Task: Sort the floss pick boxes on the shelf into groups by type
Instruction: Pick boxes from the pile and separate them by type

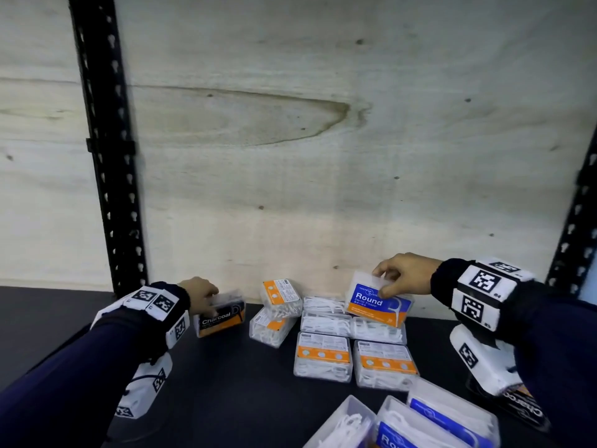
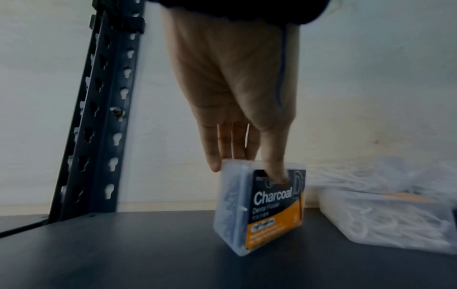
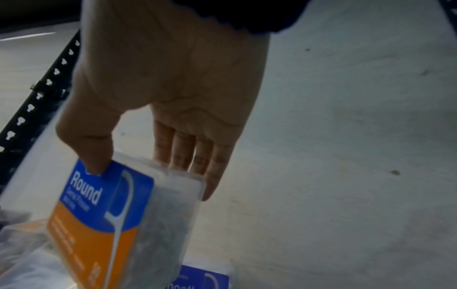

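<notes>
My left hand (image 1: 202, 297) (image 2: 247, 156) pinches the top of a black-and-orange Charcoal box (image 1: 221, 315) (image 2: 262, 207), which stands upright on the dark shelf (image 1: 226, 399) at the left. At the right my right hand (image 1: 402, 274) (image 3: 158, 152) grips a blue-and-orange Round box (image 1: 376, 305) (image 3: 118, 219) by its top edge, tilted above a pile of clear boxes. Several clear boxes of white picks (image 1: 323, 355) with orange labels lie in the middle. More blue Round boxes (image 1: 420, 425) lie at the front.
A plywood back wall (image 1: 323, 140) closes the shelf. Black slotted uprights (image 1: 103, 140) stand at the left and the right (image 1: 578, 221). Another Charcoal box (image 1: 526, 412) lies under my right forearm. One more blue box (image 3: 202, 279) lies below the held Round box.
</notes>
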Available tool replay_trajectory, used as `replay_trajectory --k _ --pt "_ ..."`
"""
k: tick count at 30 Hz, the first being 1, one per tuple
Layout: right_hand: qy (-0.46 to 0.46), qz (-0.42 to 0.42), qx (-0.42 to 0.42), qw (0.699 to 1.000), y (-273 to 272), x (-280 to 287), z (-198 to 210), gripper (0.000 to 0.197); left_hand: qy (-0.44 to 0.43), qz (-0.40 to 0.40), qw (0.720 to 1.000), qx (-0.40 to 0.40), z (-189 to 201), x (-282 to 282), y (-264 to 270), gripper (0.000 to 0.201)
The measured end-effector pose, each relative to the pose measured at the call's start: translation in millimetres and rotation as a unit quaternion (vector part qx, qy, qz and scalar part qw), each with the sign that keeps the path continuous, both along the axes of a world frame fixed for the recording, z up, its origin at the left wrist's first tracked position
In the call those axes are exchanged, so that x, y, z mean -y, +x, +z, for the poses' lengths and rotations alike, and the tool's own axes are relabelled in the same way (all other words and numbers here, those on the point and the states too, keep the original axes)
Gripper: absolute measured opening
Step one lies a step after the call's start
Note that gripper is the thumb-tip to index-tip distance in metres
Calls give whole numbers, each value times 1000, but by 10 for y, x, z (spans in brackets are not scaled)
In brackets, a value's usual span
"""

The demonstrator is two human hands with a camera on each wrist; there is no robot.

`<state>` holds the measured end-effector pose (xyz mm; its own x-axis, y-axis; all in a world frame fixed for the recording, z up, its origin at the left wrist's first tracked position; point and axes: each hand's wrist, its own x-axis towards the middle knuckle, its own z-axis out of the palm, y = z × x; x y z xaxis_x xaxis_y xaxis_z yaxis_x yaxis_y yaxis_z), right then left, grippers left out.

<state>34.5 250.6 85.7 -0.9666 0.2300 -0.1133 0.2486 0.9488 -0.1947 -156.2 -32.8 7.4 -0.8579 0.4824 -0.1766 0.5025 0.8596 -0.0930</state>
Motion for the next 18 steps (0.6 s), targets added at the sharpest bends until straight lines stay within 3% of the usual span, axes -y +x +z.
replay_trajectory --k 3,9,12,18 --pt "3 3 8 1000 151 16 45 41 -14 5 999 -30 11 -47 124 25" --pt "24 3 -12 1000 542 60 204 42 1 -21 1000 -19 303 -147 635 21" --pt "24 -6 -37 999 792 38 281 45 28 -36 999 -17 487 -206 918 38" --pt "27 -36 -64 997 1298 -122 343 39 59 -100 993 -12 758 -507 1390 36"
